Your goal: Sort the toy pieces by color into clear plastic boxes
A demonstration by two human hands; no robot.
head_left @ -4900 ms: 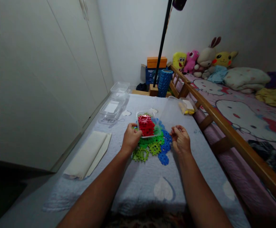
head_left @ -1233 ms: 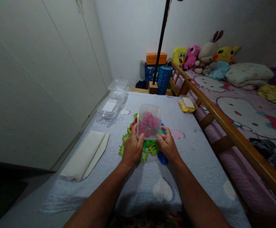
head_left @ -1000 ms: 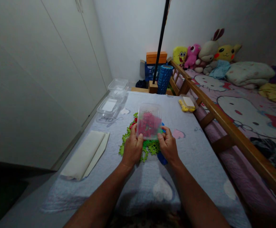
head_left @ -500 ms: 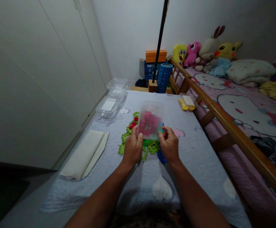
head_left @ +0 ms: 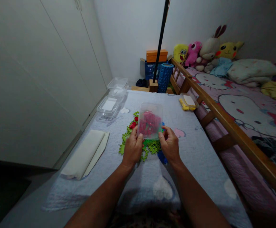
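A clear plastic box [head_left: 150, 109] is held between my two hands above the middle of the table. My left hand [head_left: 133, 144] grips its near left corner, thumb on top. At the near right corner, my right hand [head_left: 168, 142] pinches the rim between thumb and curled fingers. Red pieces [head_left: 149, 123] show through the plastic; whether all lie inside or some underneath, I cannot tell. Green interlocking toy pieces [head_left: 154, 147] spread around and below the box. Small red pieces [head_left: 133, 125] rest on them at the left, and a blue piece [head_left: 162, 156] lies by my right wrist.
Clear lidded containers [head_left: 108, 104] stand at the back left. A folded cream cloth or pouch [head_left: 84, 155] lies at the left edge. At the far right is a container of yellow pieces [head_left: 187, 104]. A wooden bed rail [head_left: 211, 110] runs along the right, and a white cabinet [head_left: 45, 79] along the left.
Both hands keep the same grip. The box's far edge sits very slightly lower in view; otherwise only a small camera shift shows.
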